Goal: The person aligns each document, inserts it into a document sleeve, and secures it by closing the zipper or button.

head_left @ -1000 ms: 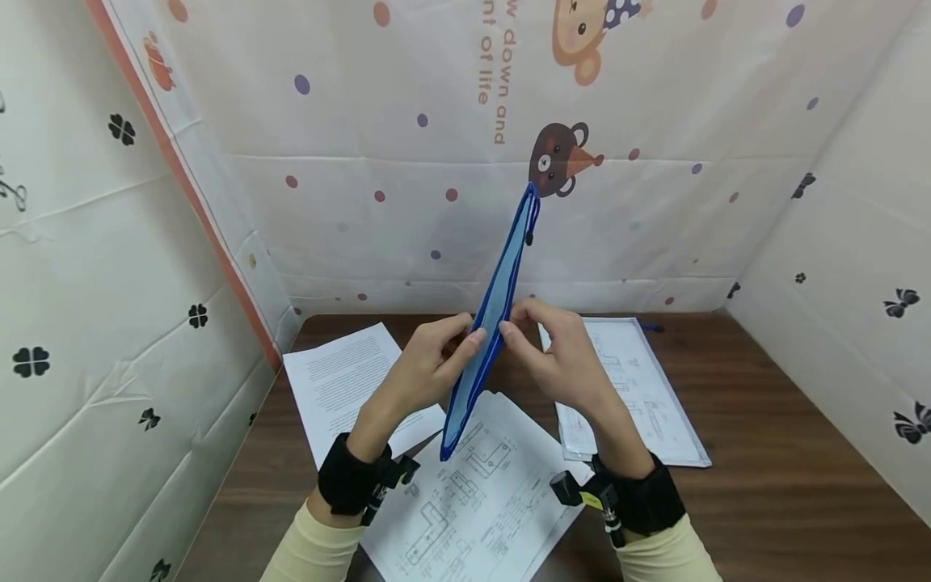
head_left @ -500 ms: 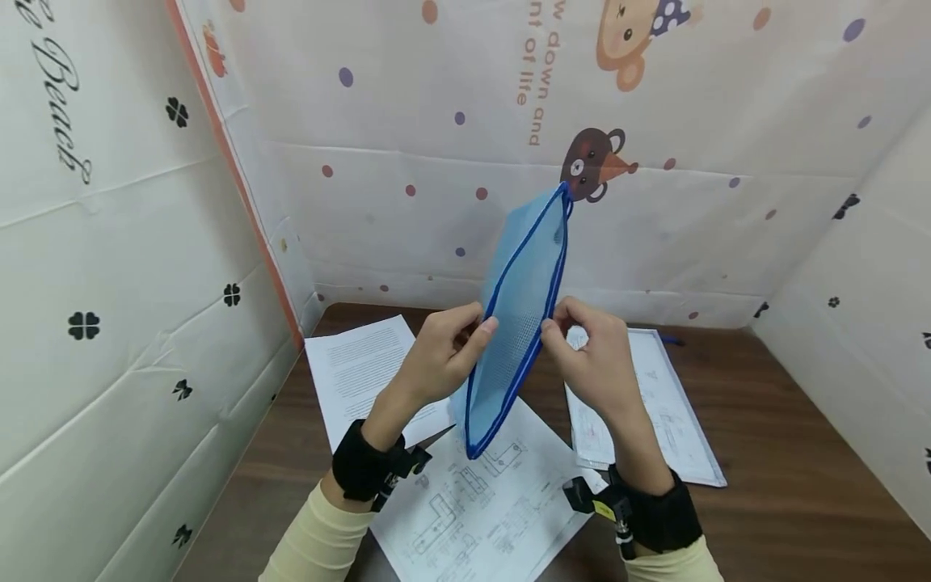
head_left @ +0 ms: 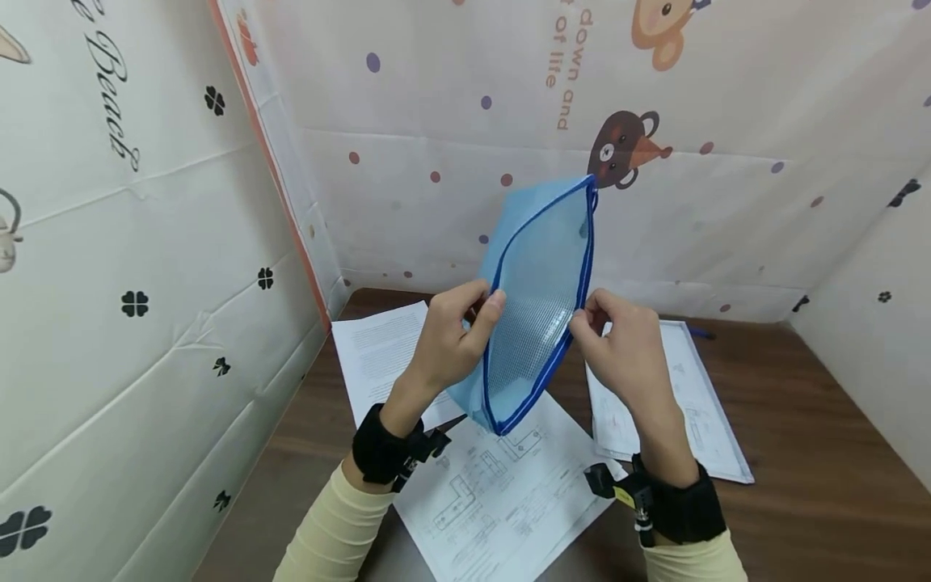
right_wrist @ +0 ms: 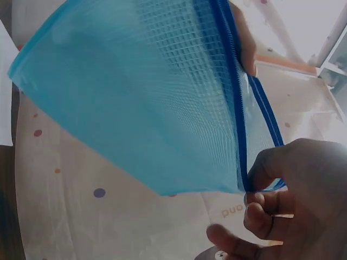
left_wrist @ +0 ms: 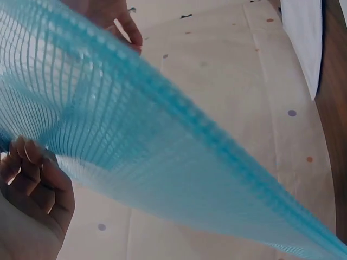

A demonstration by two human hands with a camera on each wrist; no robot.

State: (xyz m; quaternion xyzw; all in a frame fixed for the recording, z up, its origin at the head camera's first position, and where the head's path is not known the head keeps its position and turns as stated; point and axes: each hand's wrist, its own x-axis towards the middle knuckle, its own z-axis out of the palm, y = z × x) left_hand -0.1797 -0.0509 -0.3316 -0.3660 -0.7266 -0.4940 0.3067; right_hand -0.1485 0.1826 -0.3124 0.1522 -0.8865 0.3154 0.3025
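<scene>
A light blue mesh zip pouch [head_left: 541, 291] with dark blue edging is held up above the table, its mouth spread wide. My left hand [head_left: 460, 335] pinches the pouch's left lip; my right hand [head_left: 620, 343] pinches the right lip. In the left wrist view the mesh pouch [left_wrist: 141, 135] fills the frame, with curled fingers [left_wrist: 32, 184] of my left hand at the lower left. In the right wrist view the pouch [right_wrist: 146, 103] hangs ahead and my right hand's fingers [right_wrist: 282, 189] grip its blue zip edge.
Under the pouch lies a sheet of technical drawings [head_left: 494, 501]. A printed text page [head_left: 378, 356] lies to the left, and a clear sleeve with drawings [head_left: 691, 404] to the right, on the dark wooden table [head_left: 822, 485]. Patterned fabric walls close in on three sides.
The pouch's mouth, nearly flat a second ago, has been pulled apart by both hands into a wide opening. The view has shifted left.
</scene>
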